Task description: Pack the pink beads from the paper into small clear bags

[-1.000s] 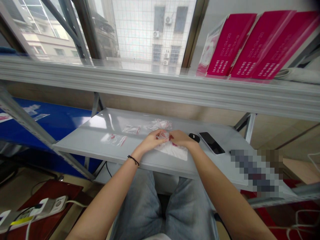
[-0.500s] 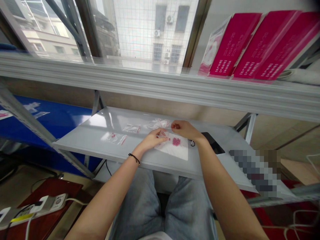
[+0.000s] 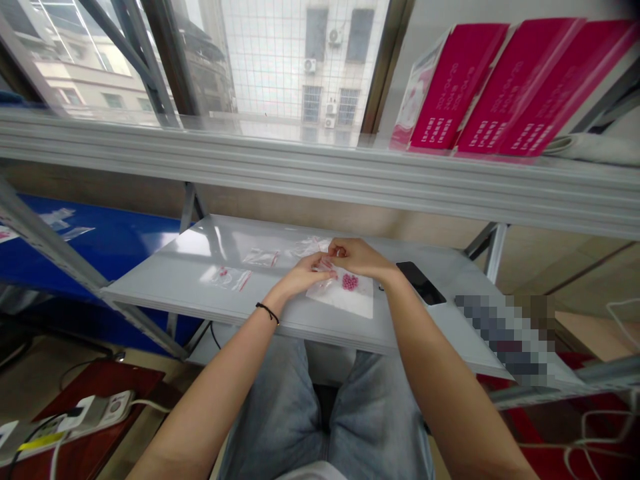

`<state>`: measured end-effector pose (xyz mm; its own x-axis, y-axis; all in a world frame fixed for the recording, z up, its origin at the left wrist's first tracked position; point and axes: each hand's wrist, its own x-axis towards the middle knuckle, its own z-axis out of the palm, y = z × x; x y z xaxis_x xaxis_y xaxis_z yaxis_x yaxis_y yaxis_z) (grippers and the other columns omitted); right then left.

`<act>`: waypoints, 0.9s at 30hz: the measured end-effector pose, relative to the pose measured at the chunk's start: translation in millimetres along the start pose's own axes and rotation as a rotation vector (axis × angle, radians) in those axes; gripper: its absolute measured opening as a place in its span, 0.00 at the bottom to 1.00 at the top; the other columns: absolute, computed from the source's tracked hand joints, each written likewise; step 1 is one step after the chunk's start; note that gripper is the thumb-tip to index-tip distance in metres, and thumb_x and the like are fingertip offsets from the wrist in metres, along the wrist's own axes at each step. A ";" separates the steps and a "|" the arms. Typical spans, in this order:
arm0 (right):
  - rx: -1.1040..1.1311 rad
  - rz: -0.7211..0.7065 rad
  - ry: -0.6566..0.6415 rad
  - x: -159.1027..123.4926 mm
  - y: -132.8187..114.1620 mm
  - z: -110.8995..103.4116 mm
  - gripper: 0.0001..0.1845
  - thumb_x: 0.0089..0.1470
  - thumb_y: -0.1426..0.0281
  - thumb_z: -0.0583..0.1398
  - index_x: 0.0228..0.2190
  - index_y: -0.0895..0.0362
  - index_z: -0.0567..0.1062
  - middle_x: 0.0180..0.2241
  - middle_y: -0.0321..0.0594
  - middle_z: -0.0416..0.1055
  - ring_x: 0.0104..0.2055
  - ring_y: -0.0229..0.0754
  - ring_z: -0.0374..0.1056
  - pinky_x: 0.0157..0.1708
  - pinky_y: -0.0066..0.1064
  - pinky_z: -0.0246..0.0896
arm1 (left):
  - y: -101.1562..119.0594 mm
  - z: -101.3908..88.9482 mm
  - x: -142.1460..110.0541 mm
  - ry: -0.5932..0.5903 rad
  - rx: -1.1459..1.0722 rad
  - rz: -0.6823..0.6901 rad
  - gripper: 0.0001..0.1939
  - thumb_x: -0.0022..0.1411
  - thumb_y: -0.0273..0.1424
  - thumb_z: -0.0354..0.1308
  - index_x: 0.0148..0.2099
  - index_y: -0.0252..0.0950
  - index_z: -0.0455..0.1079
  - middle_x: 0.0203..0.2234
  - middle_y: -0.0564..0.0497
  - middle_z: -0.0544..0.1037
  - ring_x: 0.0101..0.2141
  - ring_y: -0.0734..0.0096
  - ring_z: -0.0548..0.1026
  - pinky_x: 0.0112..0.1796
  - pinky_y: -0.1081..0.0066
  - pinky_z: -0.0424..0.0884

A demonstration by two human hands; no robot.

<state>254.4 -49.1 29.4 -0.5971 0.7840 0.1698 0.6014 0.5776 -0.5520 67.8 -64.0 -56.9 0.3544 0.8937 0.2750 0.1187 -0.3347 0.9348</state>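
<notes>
My left hand (image 3: 304,275) pinches a small clear zip bag (image 3: 327,265) with a red line, thumb on the near side. At the bag's upper edge, the curled fingers of my right hand (image 3: 358,256) close on it and meet the left fingertips. Under and right of the hands lies a flat whitish sheet or bag (image 3: 361,307). A cluster of round pink-red beads (image 3: 350,282) rests on it. More clear zip bags (image 3: 307,247) lie in a pile just behind my hands, partly hidden by them.
Left on the grey table (image 3: 165,283) are a flat zip bag (image 3: 263,257) and another with pink bits inside (image 3: 230,278). A black phone (image 3: 421,283) lies to the right, beside a blurred-out patch. Overhead, a shelf beam (image 3: 300,167) carries magenta boxes (image 3: 457,87).
My right hand first lifted away from the bag, up and right, uncovering the beads. It has since come back left to the bag's upper edge. The left hand has kept its hold.
</notes>
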 end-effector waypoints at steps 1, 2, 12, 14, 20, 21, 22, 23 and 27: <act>0.000 -0.003 -0.003 -0.2 -0.7 0.6 0.06 0.55 0.66 0.61 0.33 0.56 0.75 0.30 0.36 0.74 0.30 0.38 0.66 0.29 0.26 0.55 | 0.9 -0.2 -0.1 -0.003 0.002 -0.001 0.22 0.56 0.38 0.68 0.52 0.36 0.74 0.48 0.46 0.80 0.48 0.58 0.77 0.51 0.62 0.70; -0.001 -0.004 -0.004 -0.3 -1.3 1.2 0.06 0.55 0.66 0.61 0.32 0.56 0.75 0.30 0.36 0.74 0.30 0.38 0.66 0.29 0.26 0.55 | 1.5 -0.3 -0.2 -0.006 0.004 -0.005 0.22 0.56 0.38 0.68 0.52 0.36 0.74 0.49 0.45 0.80 0.48 0.57 0.77 0.51 0.62 0.70; -0.018 0.030 0.011 0.0 -0.1 6.9 0.07 0.57 0.66 0.61 0.34 0.57 0.75 0.32 0.39 0.75 0.32 0.39 0.67 0.30 0.27 0.55 | 2.7 -0.1 0.0 -0.008 0.034 -0.010 0.22 0.55 0.38 0.68 0.51 0.35 0.75 0.48 0.44 0.80 0.48 0.57 0.77 0.49 0.62 0.70; -0.016 0.035 0.002 -0.6 -1.4 7.7 0.06 0.57 0.67 0.60 0.33 0.57 0.75 0.31 0.39 0.76 0.32 0.39 0.67 0.30 0.27 0.55 | 2.9 -0.4 -0.3 -0.013 0.041 -0.005 0.23 0.56 0.38 0.68 0.51 0.35 0.75 0.48 0.43 0.80 0.48 0.57 0.77 0.49 0.62 0.70; 0.001 0.016 -0.028 -1.1 -6.9 4.4 0.05 0.55 0.70 0.61 0.32 0.56 0.78 0.32 0.38 0.77 0.33 0.39 0.69 0.30 0.26 0.56 | -1.8 -2.2 -0.3 -0.025 0.049 0.007 0.24 0.57 0.38 0.67 0.55 0.35 0.74 0.51 0.43 0.79 0.49 0.58 0.76 0.51 0.62 0.69; 0.004 0.009 -0.028 -0.9 -6.1 3.8 0.05 0.55 0.71 0.61 0.32 0.56 0.78 0.33 0.38 0.77 0.34 0.39 0.70 0.31 0.26 0.57 | -3.4 -2.8 -0.2 -0.024 0.047 0.009 0.25 0.57 0.38 0.68 0.55 0.36 0.74 0.51 0.43 0.79 0.49 0.58 0.76 0.51 0.62 0.69; 0.008 0.005 -0.022 -0.6 -4.1 3.6 0.06 0.56 0.71 0.60 0.33 0.56 0.79 0.34 0.38 0.78 0.35 0.40 0.70 0.33 0.26 0.58 | -4.8 -3.4 -0.2 -0.016 0.048 0.006 0.25 0.56 0.38 0.68 0.55 0.36 0.74 0.50 0.43 0.79 0.48 0.58 0.76 0.50 0.62 0.70; 0.011 0.006 -0.006 -0.3 -0.9 3.9 0.08 0.57 0.70 0.59 0.35 0.55 0.79 0.36 0.38 0.78 0.37 0.40 0.71 0.35 0.26 0.59 | -6.2 -4.3 -0.3 -0.007 0.050 -0.001 0.25 0.56 0.39 0.68 0.54 0.36 0.74 0.49 0.43 0.80 0.48 0.58 0.76 0.49 0.62 0.70; -0.009 0.065 0.058 -0.4 22.1 13.3 0.14 0.63 0.70 0.53 0.40 0.57 0.78 0.42 0.43 0.79 0.43 0.43 0.72 0.41 0.28 0.62 | -9.2 -9.4 -1.7 0.005 0.045 -0.023 0.24 0.56 0.38 0.68 0.54 0.37 0.74 0.47 0.44 0.79 0.46 0.59 0.77 0.46 0.64 0.71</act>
<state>260.9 -39.7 6.3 -0.5252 0.8316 0.1808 0.6429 0.5269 -0.5559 57.4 -59.6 -63.9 0.3461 0.9029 0.2549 0.1685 -0.3271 0.9298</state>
